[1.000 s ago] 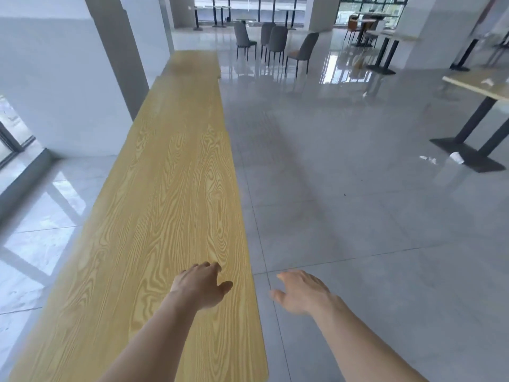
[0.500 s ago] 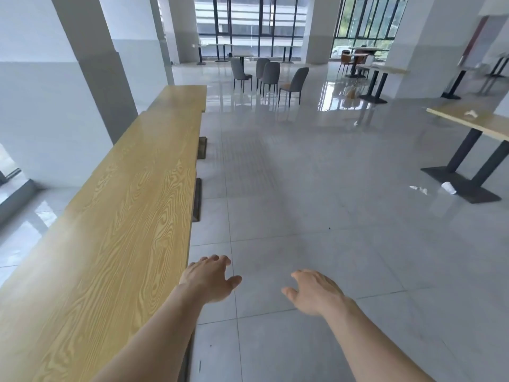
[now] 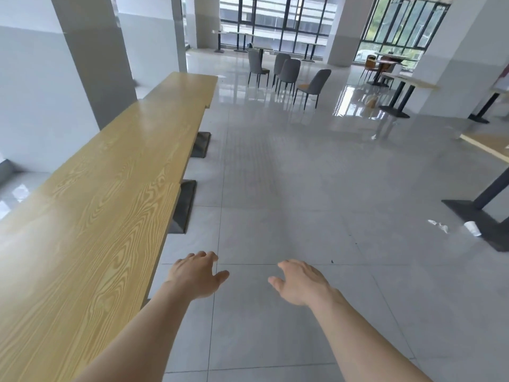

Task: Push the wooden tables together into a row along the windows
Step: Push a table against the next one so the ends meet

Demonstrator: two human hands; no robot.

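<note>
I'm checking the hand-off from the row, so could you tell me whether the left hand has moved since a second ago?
Yes. The left hand has gone right, off the wooden tables, and hangs over the floor.

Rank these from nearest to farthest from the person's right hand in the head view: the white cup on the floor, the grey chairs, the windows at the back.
From the right hand:
1. White cup, on the floor to the right, beside a table base.
2. Grey chairs, grouped ahead in mid-room.
3. Windows, along the far wall behind the chairs.

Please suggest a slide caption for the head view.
Both hands, left and right, hover empty over the floor beside the row of tables.
</note>
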